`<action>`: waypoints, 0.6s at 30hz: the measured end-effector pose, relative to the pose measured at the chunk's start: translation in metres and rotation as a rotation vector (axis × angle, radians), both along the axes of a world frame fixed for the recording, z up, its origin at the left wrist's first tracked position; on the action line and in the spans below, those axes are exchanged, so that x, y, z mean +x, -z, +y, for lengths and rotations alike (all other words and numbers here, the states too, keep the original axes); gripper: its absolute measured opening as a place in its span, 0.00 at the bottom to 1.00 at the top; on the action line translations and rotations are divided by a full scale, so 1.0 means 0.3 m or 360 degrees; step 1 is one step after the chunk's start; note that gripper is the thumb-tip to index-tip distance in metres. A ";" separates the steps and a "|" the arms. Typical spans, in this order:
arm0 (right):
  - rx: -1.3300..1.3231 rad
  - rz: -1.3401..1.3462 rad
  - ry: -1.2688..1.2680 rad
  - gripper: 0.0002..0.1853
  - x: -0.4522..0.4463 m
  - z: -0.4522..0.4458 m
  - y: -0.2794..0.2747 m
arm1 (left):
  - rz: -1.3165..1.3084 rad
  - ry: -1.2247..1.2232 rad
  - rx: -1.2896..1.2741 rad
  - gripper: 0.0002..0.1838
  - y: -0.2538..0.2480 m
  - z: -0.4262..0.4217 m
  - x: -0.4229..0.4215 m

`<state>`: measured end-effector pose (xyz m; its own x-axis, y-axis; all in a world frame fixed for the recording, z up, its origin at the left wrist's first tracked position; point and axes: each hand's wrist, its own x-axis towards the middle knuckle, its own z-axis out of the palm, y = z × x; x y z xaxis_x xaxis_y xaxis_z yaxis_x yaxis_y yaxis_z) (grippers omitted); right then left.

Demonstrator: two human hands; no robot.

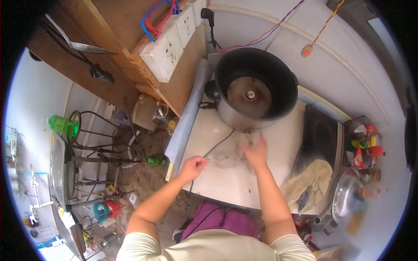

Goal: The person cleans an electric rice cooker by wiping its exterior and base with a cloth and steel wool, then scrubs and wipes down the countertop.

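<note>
My left hand (193, 168) is closed in a pinch at the left edge of a thin, see-through greyish plastic bag (228, 161) on the white tabletop (217, 186). A dark power cord (220, 143) runs past that hand and hangs over the table's front edge. My right hand (256, 152) is over the bag's right side, smeared by motion, so its grip is hidden. Just beyond both hands stands a round black-rimmed electric cooker body (257, 118). Its wide bowl is open, with a brownish floor and a small metal stud in the middle.
Right of the cooker lies a dark glossy panel (320, 135), with a crumpled tan cloth (311, 180) in front. A metal lid (346, 195) and a wire basket of packets (365, 139) line the right edge. White sockets (163, 58) are mounted upper left; a stool (93, 126) stands left.
</note>
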<state>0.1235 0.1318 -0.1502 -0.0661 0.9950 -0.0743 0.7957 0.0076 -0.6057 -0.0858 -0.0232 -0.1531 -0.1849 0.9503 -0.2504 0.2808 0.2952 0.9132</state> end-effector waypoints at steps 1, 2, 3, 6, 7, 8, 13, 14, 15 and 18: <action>0.0318 0.0127 0.0014 0.30 -0.013 0.007 -0.070 | -0.0081 -0.0078 0.0011 0.06 0.021 0.007 0.001; 0.0634 0.0253 0.0025 0.29 -0.012 0.014 -0.161 | -0.0103 -0.0111 0.0053 0.08 0.054 0.008 0.000; 0.0949 0.0379 0.0032 0.29 -0.020 0.023 -0.254 | -0.0127 -0.0146 0.0093 0.09 0.095 0.009 0.001; 0.1215 0.0033 -0.0451 0.22 -0.077 0.079 -0.416 | -0.0057 -0.0233 0.0213 0.12 0.135 0.019 0.028; 0.1163 -0.0045 -0.0523 0.20 -0.085 0.107 -0.400 | -0.0007 -0.0258 0.0256 0.12 0.137 0.026 0.039; 0.1111 -0.0120 -0.0594 0.17 -0.091 0.138 -0.366 | -0.0019 -0.0256 0.0225 0.13 0.137 0.030 0.043; 0.1073 -0.0130 -0.0771 0.09 -0.130 0.198 -0.369 | -0.0811 -0.0558 -0.0068 0.16 0.156 0.051 0.057; 0.1093 -0.0141 -0.0782 0.09 -0.132 0.204 -0.372 | -0.0766 -0.0401 -0.0354 0.15 0.161 0.056 0.045; 0.1115 -0.0153 -0.0793 0.09 -0.136 0.209 -0.377 | -0.0717 -0.0240 -0.0635 0.15 0.163 0.063 0.022; 0.1222 -0.0196 -0.0772 0.09 -0.137 0.249 -0.399 | -0.0287 -0.0152 -0.0876 0.11 0.191 0.079 0.008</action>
